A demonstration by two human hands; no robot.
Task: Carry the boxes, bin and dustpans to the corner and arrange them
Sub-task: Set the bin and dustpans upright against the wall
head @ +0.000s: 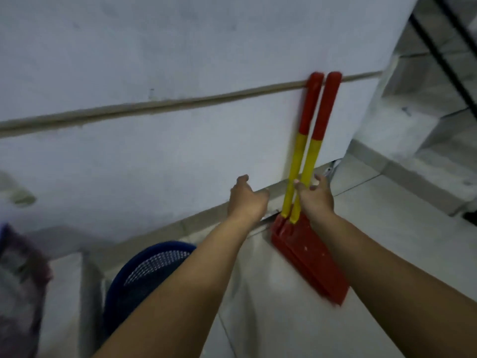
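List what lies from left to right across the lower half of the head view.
Purplish bundle → blue mesh bin → left hand → yellow-and-red dustpan handles → right hand.

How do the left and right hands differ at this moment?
The right hand touches the yellow part of the dustpan handles, fingers spread; the left hand touches nothing visible, fingers loosely curled. The right is by the dustpans; the left sits beside them, nearer the wall. Both reach forward.

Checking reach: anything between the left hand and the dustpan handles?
Nothing visible. The left hand hangs open just left of the two dustpans, with only bare wall behind the gap to their yellow handles. The right hand is already at the handles from the other side.
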